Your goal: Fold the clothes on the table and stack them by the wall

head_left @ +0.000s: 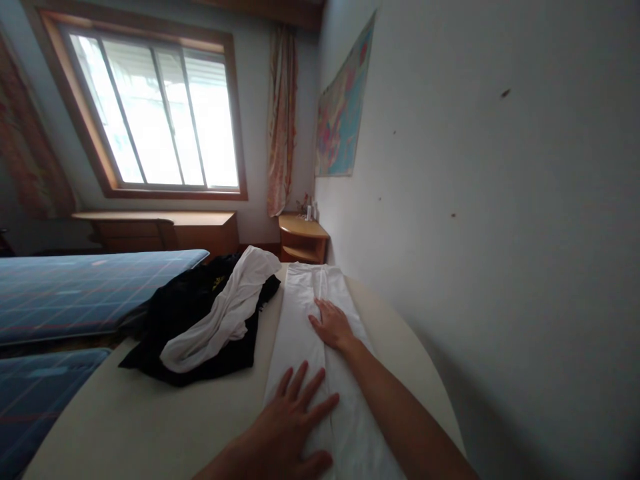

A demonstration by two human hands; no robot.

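A long white garment [310, 313] lies stretched flat along the right side of a pale bed surface [150, 413]. My left hand [293, 420] rests flat on its near part, fingers spread. Farther along, my right hand [333, 325] lies open and flat on the same cloth, the forearm stretched over it. Neither hand grips anything. To the left lies a heap of black clothing [200, 320] with a crumpled white garment [230, 307] on top.
A white wall [500, 233] runs close along the bed's right side, with a map [343, 113] on it. A blue checked mattress [85, 287] lies to the left. A window [155, 110], a wooden desk [165, 230] and a small corner shelf [303, 239] stand beyond.
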